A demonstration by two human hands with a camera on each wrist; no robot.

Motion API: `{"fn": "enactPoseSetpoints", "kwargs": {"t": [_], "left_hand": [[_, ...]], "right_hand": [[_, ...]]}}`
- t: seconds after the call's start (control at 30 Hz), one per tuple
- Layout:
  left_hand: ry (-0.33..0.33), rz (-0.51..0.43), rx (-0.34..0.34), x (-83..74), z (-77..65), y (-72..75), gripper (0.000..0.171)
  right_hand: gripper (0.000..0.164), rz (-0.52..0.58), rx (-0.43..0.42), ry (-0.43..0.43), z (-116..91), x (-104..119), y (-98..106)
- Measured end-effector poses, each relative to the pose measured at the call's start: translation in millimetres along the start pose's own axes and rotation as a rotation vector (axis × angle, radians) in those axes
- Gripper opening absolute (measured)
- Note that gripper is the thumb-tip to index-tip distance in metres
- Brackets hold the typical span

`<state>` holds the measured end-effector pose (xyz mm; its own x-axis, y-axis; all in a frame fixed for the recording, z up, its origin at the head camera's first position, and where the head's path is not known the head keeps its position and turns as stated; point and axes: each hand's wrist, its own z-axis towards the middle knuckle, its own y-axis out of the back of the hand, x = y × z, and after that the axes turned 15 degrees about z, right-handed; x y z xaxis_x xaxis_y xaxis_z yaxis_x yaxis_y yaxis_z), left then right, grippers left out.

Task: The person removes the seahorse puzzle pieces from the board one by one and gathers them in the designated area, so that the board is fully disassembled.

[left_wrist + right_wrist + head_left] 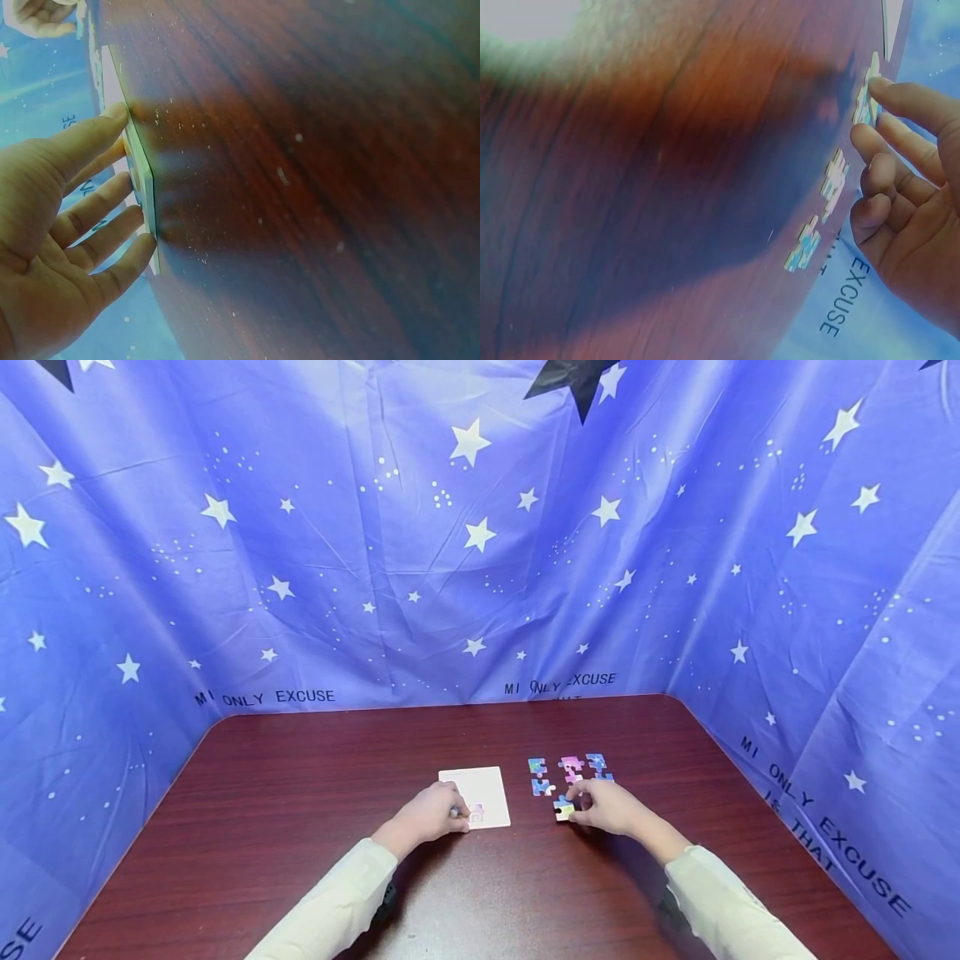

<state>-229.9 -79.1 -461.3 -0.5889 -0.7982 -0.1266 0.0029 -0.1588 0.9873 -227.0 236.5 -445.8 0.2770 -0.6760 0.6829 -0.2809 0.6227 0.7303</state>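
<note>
A white square puzzle board [487,787] lies flat on the table, with a pink-and-white puzzle piece [477,811] in its near left corner. My left hand [430,814] rests over that corner, partly hiding it. In the left wrist view its fingers [105,281] are spread and fairly straight, their tips touching the board [148,187]. Beside the board, to the right, my right hand [609,807] holds a blue-and-yellow puzzle piece [563,811] between thumb and fingers. The right wrist view shows the thumb and index fingertips at that piece [864,109], other fingers curled.
Several loose jigsaw pieces lie just beyond my right hand, among them a pink one [571,763], a blue one [596,762] and a blue-and-white one [542,787]. A blue star-patterned curtain [420,552] encloses the dark red wooden table [300,793] at the back and sides.
</note>
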Motion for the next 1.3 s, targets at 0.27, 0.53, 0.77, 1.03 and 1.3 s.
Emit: {"fn": "enactPoseSetpoints", "kwargs": {"t": [0.27,0.53,0.77,1.03,1.3], "left_hand": [[-0.005,0.006,0.000,-0.1,0.1,0.9,0.013],[-0.009,0.013,-0.001,1.0,1.1,-0.3,0.013],[0.000,0.009,0.011,1.6,1.3,-1.0,0.013],[0.008,0.010,0.021,0.2,1.2,1.5,0.013],[0.015,0.007,0.029,-0.1,1.3,1.2,0.013]], "right_hand": [[0.024,-0.035,-0.010,0.024,-5,-5,7],[0.024,-0.020,-0.022,-0.015,-9,-11,11],[0.024,-0.016,-0.017,0.000,-12,-18,17],[0.024,-0.028,-0.026,-0.038,-15,-28,23],[0.023,-0.032,-0.038,-0.059,-18,-37,29]]}}
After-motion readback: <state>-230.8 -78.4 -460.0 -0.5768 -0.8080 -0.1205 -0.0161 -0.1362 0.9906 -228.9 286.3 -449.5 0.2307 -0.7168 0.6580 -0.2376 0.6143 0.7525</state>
